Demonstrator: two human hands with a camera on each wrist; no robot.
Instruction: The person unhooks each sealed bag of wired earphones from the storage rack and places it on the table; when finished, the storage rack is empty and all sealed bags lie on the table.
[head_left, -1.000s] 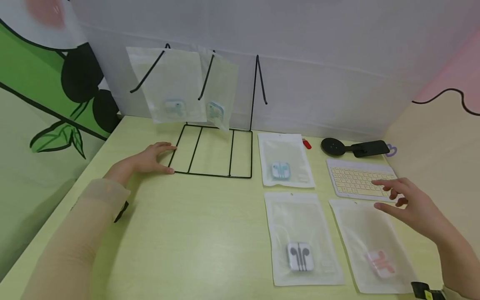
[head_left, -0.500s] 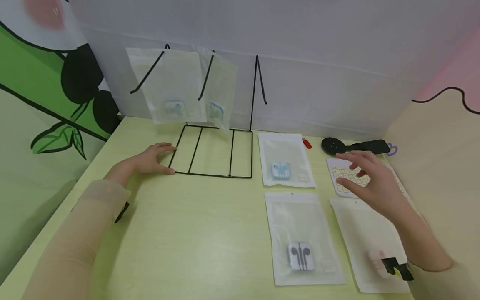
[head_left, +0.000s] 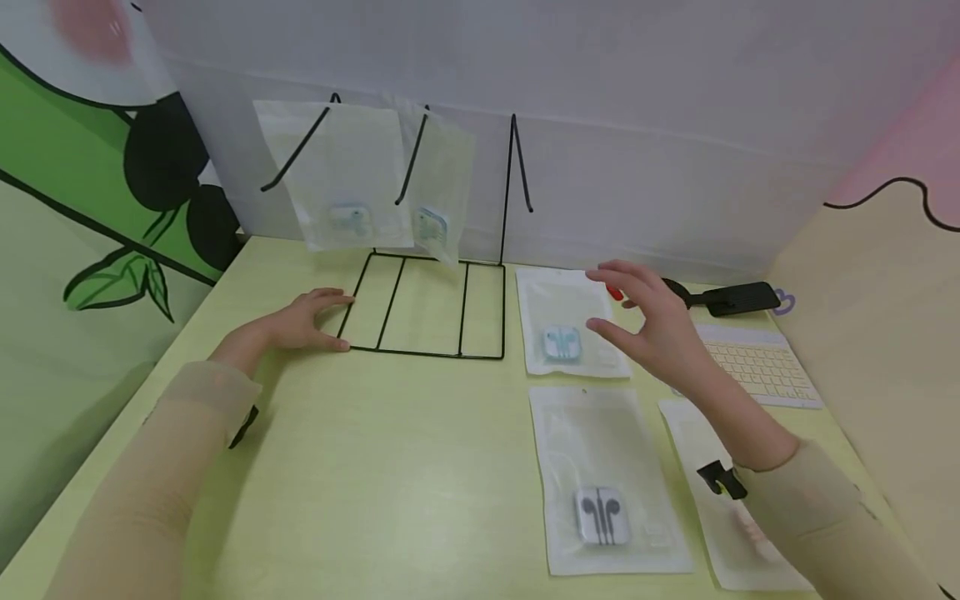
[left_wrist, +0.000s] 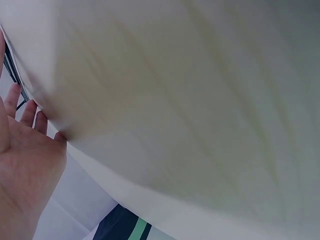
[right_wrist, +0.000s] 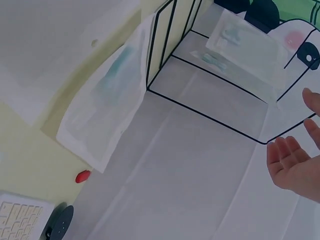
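Observation:
My left hand (head_left: pixel 303 321) rests at the left side of a black wire display rack (head_left: pixel 420 352), thumb and fingertips spread against its base frame. Two zip bags of earphones, one white (head_left: pixel 348 167) and one turned edgeways (head_left: pixel 442 183), hang on the rack's left and middle hooks. Over the upper zip bag (head_left: pixel 540 292), which holds a boxed pair of blue earphones (head_left: pixel 561 342), hovers my right hand (head_left: pixel 648 321), thumb and fingers apart with nothing between them. In the right wrist view that hand (right_wrist: pixel 297 160) shows at the right edge.
A bag with grey earphones (head_left: pixel 585 442) lies in front, and another bag (head_left: pixel 686 433) is partly under my right forearm. Farther right are a white keyboard (head_left: pixel 765 367), a black spatula-like object (head_left: pixel 742 298) and a small red item (head_left: pixel 614 292). A cloth backdrop (head_left: pixel 645 183) stands behind.
My right hand has moved left from above the keyboard to over the upper blue-earphone bag. My left hand, the rack and the hanging bags have stayed put.

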